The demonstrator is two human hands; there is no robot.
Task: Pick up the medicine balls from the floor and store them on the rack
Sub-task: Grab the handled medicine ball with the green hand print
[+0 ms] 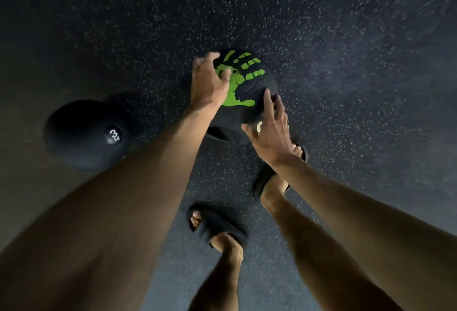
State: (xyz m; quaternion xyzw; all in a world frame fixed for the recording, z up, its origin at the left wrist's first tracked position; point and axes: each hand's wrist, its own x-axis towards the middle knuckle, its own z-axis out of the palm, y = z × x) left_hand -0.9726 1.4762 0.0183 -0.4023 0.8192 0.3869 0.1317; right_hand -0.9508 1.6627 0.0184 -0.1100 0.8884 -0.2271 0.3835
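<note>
A black medicine ball (249, 102) printed with a green handprint is being held from both sides, low over a dark speckled floor (346, 51), directly ahead of the person's feet. The left hand (210, 83) is being laid against the ball's left flank, its fingers curled over the upper curve and the thumb pressed onto the green print. The right hand (269, 132) is being pressed to the near right side, its fingers spread and nearly straight, the thumb stretched out toward the left. Whether the ball is being borne by the floor or lifted just clear of it cannot be told; a shadow is being cast beneath its near edge. A second medicine ball (86, 135), black and marked "3 kg", is being left on the floor well off to the left, apart from both hands. Black open-toed slides (222, 226) are being worn, one just beside the held ball under the right wrist, the other nearer the camera. The outer floor is being smeared by blur.
</note>
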